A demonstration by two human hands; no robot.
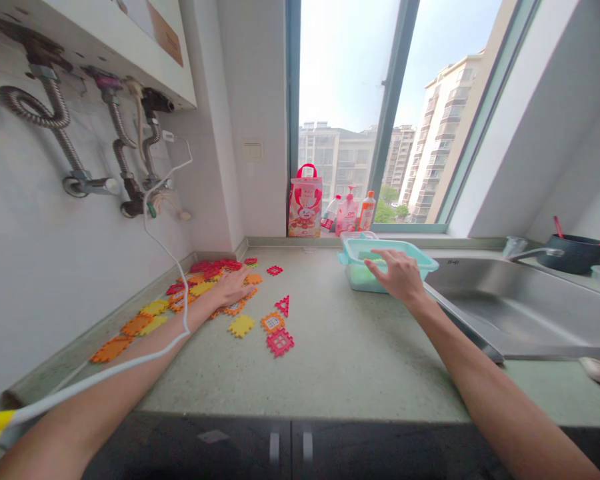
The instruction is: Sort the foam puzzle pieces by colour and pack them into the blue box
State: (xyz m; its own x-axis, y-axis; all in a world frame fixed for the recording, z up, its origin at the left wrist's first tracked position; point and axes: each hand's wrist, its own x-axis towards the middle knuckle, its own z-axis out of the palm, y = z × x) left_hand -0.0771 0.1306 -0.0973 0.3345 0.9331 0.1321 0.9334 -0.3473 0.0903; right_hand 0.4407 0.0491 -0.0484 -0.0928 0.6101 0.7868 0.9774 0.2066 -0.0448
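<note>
Surface: one speckled, pale green stone tabletop, above dark cabinet doors, in a white-walled room with one sliding window beyond the fingers of both hands. Upper left of the left fingers: one white, box-shaped wall unit with corrugated metal pipes beneath; one white cable crosses in front of the left forearm. Right of the right fingers: one stainless-steel sink and, farther off, one black round pot. Toothed flat plastic tiles, red, orange and yellow: a heap under and around the left fingers, trailing towards the near left, overlapping and too partly covered to count. Lying apart from the heap, to the right of and nearer than the left fingers: four, namely one yellow square, one orange square, one red square and one red triangle; farther right, one small red piece. Left hand: one, fingers extended and loosely spread over the heap, not clenched. Right hand: one, fingers spread and released, at the near side of one turquoise rectangular plastic container, something green inside. Beyond the right fingers, by the window: three plastic bottles and one red-and-pink package with a red handle.
</note>
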